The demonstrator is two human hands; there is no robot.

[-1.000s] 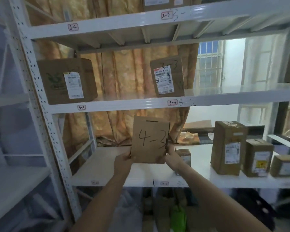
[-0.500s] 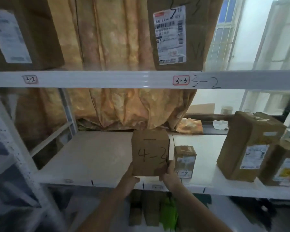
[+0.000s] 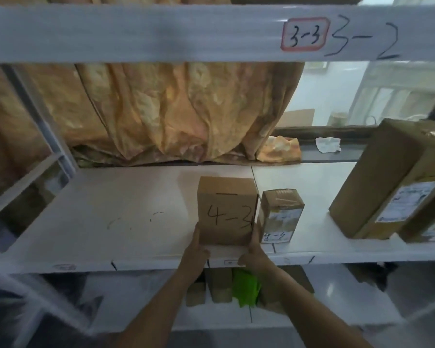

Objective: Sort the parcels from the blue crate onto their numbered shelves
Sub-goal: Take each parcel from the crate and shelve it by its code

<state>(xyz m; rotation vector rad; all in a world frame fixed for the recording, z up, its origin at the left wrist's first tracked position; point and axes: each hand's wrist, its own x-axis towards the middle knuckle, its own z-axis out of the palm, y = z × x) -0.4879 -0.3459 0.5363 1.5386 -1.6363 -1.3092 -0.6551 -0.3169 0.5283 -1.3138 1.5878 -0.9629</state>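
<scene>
The placing step is in hand: the parcel marked 4-3 sits at the near edge of the white shelf, just left of a smaller box. The left hand and right hand have their fingers clamped on its lower sides. Next, I judge, comes letting go and drawing back.

Parcel marked 4-3: I see it upright on the shelf, near the front edge.
Hands: my left hand on its left side, right hand on its right.
Small box: just beside it, right.
Large box: farther right, tilted.
Curtain: behind the shelf.
</scene>
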